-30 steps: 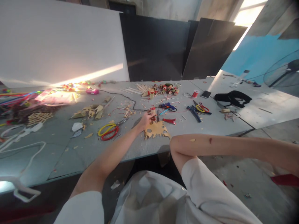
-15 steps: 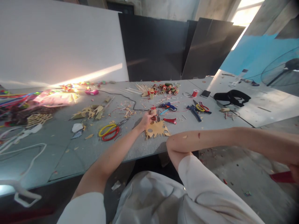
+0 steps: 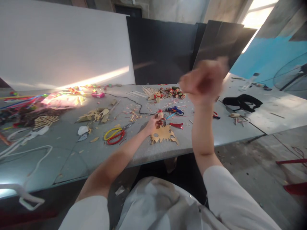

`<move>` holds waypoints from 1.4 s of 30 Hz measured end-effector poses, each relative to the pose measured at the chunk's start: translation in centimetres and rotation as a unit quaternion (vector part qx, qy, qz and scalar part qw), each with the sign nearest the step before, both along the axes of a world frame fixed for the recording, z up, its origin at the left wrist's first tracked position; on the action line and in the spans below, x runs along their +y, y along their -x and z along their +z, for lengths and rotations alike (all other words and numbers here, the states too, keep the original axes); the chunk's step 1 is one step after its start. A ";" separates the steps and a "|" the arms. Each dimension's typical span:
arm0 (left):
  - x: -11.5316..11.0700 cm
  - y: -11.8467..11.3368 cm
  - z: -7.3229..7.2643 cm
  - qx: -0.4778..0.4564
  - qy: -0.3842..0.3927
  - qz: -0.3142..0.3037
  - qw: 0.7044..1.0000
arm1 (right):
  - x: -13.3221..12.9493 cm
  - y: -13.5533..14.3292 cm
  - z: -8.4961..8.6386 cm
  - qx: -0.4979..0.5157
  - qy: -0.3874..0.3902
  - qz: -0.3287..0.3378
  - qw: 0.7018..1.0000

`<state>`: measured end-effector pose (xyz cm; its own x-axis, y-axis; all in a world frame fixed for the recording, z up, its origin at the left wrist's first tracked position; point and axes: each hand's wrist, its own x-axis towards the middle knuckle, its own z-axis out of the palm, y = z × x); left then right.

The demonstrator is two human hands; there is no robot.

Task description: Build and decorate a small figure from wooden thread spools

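Note:
My left hand [image 3: 153, 124] is closed around a small tan cylinder with a red top [image 3: 160, 112], just above the table. Close below it lies a piece of tan card [image 3: 163, 134] with cut-out holes and a ragged edge. A red-handled tool [image 3: 177, 125] rests to the right of the card. Behind that is a blue glue gun [image 3: 176, 110]. My right hand [image 3: 203, 81] is raised above the table in front of the dark boards, smeared by motion; its fingers cannot be made out, nor whether they hold anything.
Scissors with yellow and red handles [image 3: 115, 134] lie left of my left forearm. Several decorated small rolls [image 3: 176, 92] and thin sticks [image 3: 147, 91] sit at the back. A black cap-like item [image 3: 242, 102] is at the right, near a fan [image 3: 294, 73]. Card scraps [image 3: 96, 115] are scattered leftward.
My right arm has swung from far out at the right, low beside the table, up and in to the front. My left hand stays in place with the small cylinder.

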<state>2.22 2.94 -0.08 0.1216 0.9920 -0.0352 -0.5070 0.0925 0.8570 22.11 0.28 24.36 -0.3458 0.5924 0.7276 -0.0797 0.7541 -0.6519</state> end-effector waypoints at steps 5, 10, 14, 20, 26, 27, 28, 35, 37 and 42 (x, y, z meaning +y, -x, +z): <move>-0.5 0.0 0.5 0.003 -0.016 -0.007 1.000 | 4.9 5.5 -7.6 -0.138 -0.057 0.009 0.989; -0.4 0.1 0.3 -0.004 -0.026 -0.015 1.000 | 8.8 2.0 -18.4 -0.188 -0.058 -0.146 0.970; -0.1 0.3 0.2 0.001 -0.020 -0.007 1.000 | 8.5 0.1 -20.5 -0.315 -0.160 -0.118 0.928; -0.2 0.5 0.5 0.000 0.005 0.025 1.000 | 8.1 1.1 -19.6 -0.357 -0.242 -0.099 0.897; -0.5 0.5 0.8 -0.001 0.006 0.028 1.000 | 8.5 1.4 -20.2 -0.342 -0.265 -0.093 0.897; -0.5 0.5 0.8 -0.001 0.006 0.029 1.000 | 8.6 1.4 -20.3 -0.338 -0.265 -0.091 0.899; -0.5 0.5 0.8 0.001 0.005 0.028 1.000 | 8.7 1.4 -20.4 -0.333 -0.265 -0.089 0.900; -0.3 0.6 0.4 0.015 -0.010 0.014 1.000 | 8.7 1.4 -20.7 -0.314 -0.265 -0.084 0.908; -0.2 0.6 0.4 0.022 -0.013 0.018 1.000 | 8.7 1.4 -20.8 -0.314 -0.265 -0.085 0.908; -0.1 0.5 0.3 0.023 -0.014 0.020 0.999 | 8.8 1.3 -20.9 -0.327 -0.290 -0.095 0.894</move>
<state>1.73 2.86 0.21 0.0804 0.9967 -0.0130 -0.4691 0.0494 0.8818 20.77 9.09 3.51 -0.7438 0.2736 0.6098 0.3407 0.9401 -0.0061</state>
